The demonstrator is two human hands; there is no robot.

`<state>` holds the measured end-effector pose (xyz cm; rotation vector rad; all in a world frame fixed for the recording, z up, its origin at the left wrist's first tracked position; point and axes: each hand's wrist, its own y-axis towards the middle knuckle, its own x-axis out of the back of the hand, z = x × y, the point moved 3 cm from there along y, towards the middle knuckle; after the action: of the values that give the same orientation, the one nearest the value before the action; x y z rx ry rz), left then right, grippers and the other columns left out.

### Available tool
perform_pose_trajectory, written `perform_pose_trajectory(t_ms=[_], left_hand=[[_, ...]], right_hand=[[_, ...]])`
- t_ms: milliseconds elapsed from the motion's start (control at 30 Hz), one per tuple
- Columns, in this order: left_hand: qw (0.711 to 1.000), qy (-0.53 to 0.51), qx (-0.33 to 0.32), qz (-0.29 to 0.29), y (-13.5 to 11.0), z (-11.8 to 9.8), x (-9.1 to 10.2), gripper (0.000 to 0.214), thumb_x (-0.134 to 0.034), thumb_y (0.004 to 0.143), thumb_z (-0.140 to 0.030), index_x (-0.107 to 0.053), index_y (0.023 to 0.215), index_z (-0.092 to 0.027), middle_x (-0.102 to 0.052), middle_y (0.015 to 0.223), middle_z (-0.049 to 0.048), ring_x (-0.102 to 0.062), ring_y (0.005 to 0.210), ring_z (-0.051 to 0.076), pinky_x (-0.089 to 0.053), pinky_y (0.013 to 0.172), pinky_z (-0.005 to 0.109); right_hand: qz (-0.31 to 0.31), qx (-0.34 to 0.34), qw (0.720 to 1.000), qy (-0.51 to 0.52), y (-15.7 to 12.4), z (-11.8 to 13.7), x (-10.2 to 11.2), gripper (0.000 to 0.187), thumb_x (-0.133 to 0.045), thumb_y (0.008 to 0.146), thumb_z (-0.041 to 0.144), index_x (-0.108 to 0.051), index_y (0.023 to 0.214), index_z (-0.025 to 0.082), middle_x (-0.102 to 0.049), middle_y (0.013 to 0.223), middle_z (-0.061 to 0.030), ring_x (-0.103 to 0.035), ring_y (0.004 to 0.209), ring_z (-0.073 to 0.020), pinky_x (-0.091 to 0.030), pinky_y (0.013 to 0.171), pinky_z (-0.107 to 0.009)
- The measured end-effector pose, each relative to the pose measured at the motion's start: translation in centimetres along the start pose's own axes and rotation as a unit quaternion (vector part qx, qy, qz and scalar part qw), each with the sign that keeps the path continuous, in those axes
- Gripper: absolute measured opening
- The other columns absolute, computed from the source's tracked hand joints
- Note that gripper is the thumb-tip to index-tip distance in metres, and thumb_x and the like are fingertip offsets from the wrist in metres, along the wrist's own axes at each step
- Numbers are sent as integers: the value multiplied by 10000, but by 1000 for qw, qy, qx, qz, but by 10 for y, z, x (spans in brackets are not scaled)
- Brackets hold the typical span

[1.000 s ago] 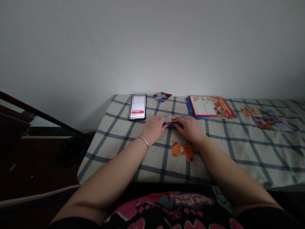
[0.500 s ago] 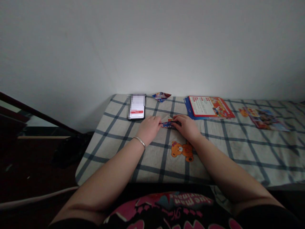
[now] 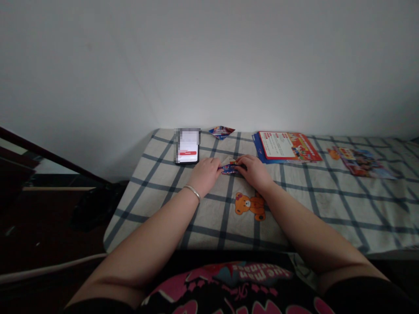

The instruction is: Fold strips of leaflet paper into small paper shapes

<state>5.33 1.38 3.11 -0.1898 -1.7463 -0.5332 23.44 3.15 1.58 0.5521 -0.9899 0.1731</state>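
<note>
A small piece of folded paper [image 3: 230, 168], blue with printed colours, lies low over the checked cloth between my hands. My left hand [image 3: 207, 173] pinches its left end, a silver bangle on that wrist. At the paper's right end, the fingers of my right hand [image 3: 253, 171] are closed on it. My fingers cover both ends, so its whole shape is hidden. Farther back, near the wall, sits another folded paper [image 3: 221, 131] with a pointed, diamond-like outline. A phone [image 3: 187, 146] with a lit, partly blurred screen lies beyond my left hand.
Right of the hands lie red and blue printed sheets [image 3: 278, 146], and farther right a colourful printed sheet [image 3: 363, 163]. The checked tablecloth [image 3: 157, 222] carries a bear print [image 3: 249, 206]. A pale wall [image 3: 229, 65] rises behind the table. A black bag [image 3: 94, 205] is at lower left.
The folded paper looks flatter and narrower between my fingers, with less of its pale side showing. My right hand has shifted slightly up and left.
</note>
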Motion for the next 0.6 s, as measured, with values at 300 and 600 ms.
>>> perform_pose_trajectory(t_ms=[300, 600], left_hand=[[1000, 18, 3, 12, 3, -2, -1, 95, -573, 925, -251, -577, 910, -158, -655, 885, 65, -620, 881, 216, -481, 780, 329], [996, 65, -50, -18, 0, -9, -1, 263, -475, 939, -151, -593, 1170, -197, -637, 1078, 82, -606, 938, 233, -485, 766, 355]], right_hand=[[11, 8, 997, -74, 1, -1, 1, 67, -596, 894, 247, -648, 899, 206, -705, 1033, -75, -601, 982, -243, -454, 899, -405], [4, -8, 996, -89, 1, 2, 3, 94, -591, 894, 246, -671, 928, 212, -713, 1035, -71, -597, 977, -254, -462, 883, -413]])
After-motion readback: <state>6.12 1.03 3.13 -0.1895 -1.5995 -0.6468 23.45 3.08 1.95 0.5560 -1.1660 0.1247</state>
